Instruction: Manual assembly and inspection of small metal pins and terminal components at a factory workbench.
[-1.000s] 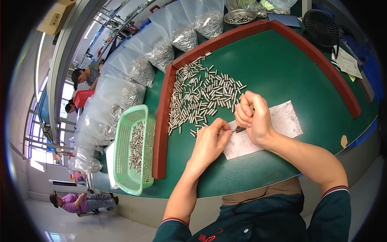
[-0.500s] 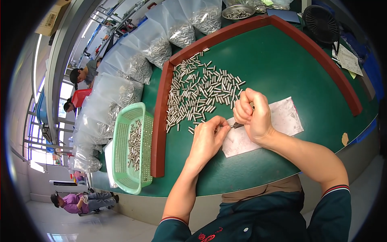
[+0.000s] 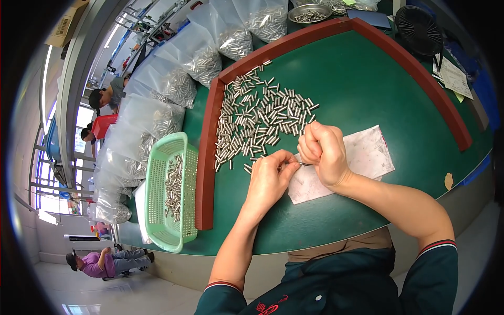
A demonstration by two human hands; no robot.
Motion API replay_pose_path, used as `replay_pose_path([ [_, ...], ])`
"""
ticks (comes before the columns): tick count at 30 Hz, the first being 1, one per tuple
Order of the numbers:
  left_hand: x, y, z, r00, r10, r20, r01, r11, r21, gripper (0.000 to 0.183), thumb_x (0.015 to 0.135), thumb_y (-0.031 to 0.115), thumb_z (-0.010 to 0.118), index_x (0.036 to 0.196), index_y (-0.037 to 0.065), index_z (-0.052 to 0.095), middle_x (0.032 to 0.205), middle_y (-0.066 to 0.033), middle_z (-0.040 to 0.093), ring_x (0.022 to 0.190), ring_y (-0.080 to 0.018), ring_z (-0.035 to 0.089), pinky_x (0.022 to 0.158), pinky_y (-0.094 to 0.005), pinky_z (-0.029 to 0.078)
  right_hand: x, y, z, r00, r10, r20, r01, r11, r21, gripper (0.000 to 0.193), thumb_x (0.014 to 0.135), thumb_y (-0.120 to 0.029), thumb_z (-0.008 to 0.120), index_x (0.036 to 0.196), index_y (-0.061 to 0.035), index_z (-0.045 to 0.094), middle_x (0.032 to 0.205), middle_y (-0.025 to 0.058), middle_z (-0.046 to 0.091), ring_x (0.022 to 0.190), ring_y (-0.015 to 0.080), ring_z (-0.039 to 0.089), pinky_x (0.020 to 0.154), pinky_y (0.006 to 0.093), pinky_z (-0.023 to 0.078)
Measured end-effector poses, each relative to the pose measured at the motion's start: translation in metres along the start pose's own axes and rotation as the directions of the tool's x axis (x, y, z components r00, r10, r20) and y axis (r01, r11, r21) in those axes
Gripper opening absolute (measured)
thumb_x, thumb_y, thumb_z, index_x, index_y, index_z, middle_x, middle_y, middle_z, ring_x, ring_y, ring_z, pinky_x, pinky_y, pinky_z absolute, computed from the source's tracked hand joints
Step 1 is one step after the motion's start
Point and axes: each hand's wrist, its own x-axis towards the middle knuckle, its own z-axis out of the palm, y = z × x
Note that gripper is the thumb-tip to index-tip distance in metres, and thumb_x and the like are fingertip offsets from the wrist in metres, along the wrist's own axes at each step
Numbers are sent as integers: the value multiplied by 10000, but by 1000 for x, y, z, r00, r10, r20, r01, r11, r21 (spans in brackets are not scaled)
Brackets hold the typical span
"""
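In front of me, my left hand pinches a small metal cylinder between thumb and fingertips. Right beside it, my right hand is closed in a fist around a slim tool, nearly all of which the fingers hide. The tips of both hands meet over the left edge of a stained whitish cloth lying on the green tabletop. Beyond my left hand spreads a loose heap of shiny metal cylinders, its nearest pieces close to the left fingers.
A red-brown raised border bounds the work area. Outside it on the left stands a light green basket with more cylinders, beside several filled plastic bags. At the back are a metal bowl and a black fan. Other people appear far left.
My right fist has lowered slightly and shifted left, closer to my left hand. The tool's dark tip, visible before, is now mostly covered. The left hand keeps its pinch.
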Motion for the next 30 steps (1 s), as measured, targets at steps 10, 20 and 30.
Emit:
replay_pose_path([
  [10, 1, 2, 0, 1000, 21, -3, -21, 1000, 13, 107, 738, 72, 622, 760, -27, 588, 535, -53, 506, 476, -92, 421, 456, -263, 351, 5, 5, 9, 996, -54, -76, 42, 987, -158, 379, 862, -187, 331, 502, -91, 269, 425, -17, 251, 383, 66, 192, 373, 243, 157],
  [20, 2, -3, -7, 998, 43, 54, -28, 966, -256, 100, 785, 92, 587, 791, -5, 566, 623, -17, 529, 553, -93, 459, 506, -220, 364, 6, -8, -5, 999, 17, 48, -9, 986, -164, 396, 860, -257, 329, 508, -81, 283, 453, -24, 273, 416, 65, 236, 403, 241, 200],
  [30, 7, -27, -15, 929, 71, 364, 364, 7, -931, 149, 850, 166, 539, 938, 47, 530, 697, -8, 466, 537, -46, 339, 480, -180, 274, 6, -5, -8, 992, 33, 126, -9, 982, -188, 393, 859, -281, 300, 515, -91, 279, 430, -35, 236, 381, 55, 179, 380, 234, 145],
])
